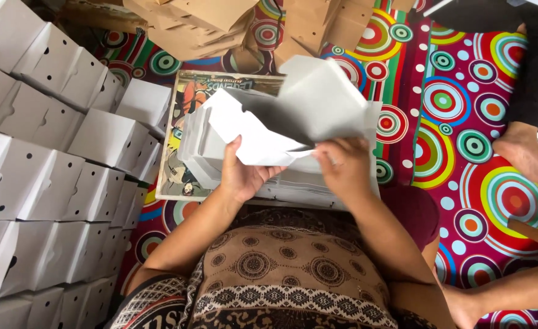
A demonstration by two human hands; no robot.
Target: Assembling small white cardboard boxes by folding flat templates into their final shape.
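Between both hands (293, 170), a smooth white cardboard sheet (299, 116) folds.

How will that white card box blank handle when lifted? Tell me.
The blank is probably light: both hands hold it by one edge. Likely semi-stiff, since its flaps stand unsupported. It would crease easily at the folds.

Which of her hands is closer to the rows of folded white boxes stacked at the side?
Left. The left hand grips the white cardboard sheet on the side facing the folded white boxes; the right hand grips it farther away.
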